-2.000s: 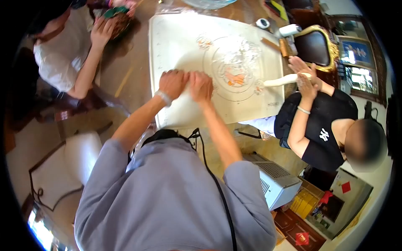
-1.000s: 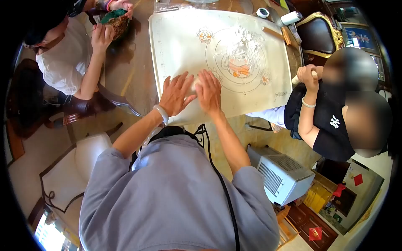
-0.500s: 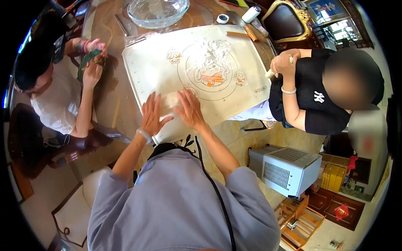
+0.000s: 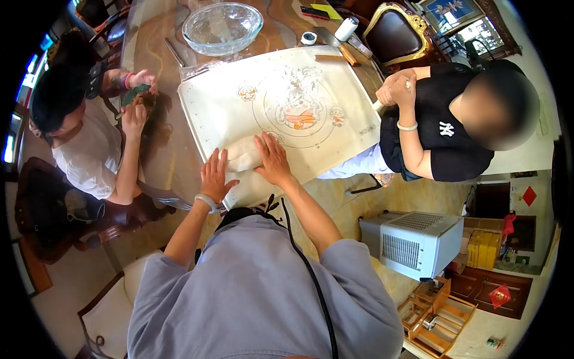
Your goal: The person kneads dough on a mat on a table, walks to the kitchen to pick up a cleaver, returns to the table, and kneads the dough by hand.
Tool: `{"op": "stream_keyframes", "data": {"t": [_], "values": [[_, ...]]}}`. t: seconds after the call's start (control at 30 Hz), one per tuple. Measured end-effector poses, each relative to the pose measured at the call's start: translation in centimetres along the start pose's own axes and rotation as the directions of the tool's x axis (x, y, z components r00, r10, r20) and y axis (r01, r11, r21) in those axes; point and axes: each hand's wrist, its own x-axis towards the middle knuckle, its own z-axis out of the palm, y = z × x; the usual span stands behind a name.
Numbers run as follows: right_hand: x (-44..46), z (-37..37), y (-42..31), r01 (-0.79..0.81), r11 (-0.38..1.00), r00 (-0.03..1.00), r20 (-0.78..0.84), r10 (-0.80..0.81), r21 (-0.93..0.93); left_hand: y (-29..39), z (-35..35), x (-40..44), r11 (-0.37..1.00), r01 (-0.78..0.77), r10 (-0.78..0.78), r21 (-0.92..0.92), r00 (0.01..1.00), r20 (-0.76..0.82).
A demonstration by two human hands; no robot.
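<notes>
A thick roll of pale dough (image 4: 244, 154) lies near the close edge of a white printed pastry mat (image 4: 209, 113). At its left end is my left hand (image 4: 216, 178), fingers stretched out and thumb spread, touching the dough. My right hand (image 4: 274, 161) rests against the right end, its fingers also extended and a little apart. Between the hands the dough's top shows. Loose white flour (image 4: 302, 81) is scattered over the mat's printed circle, beyond the dough.
A glass bowl (image 4: 222, 30) stands behind the mat. A cleaver (image 4: 327, 37) with a wooden handle and a white bottle (image 4: 347, 29) lie at the far right. One person (image 4: 89, 140) on the left handles a green leaf; another (image 4: 442, 125) on the right holds pale dough.
The dough between my hands shows more plainly now, and my hands sit at its two ends. The whole view has shifted slightly. The person on the left has bent the leaf closer together.
</notes>
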Motion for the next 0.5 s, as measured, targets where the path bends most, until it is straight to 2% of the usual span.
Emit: {"op": "stream_keyframes", "data": {"t": [0.5], "values": [[-0.85, 0.93, -0.82, -0.037, 0.999, 0.996, -0.085, 0.037, -0.007, -0.87, 0.86, -0.23, 0.998, -0.044, 0.046, 0.049, 0.998, -0.035]]}}
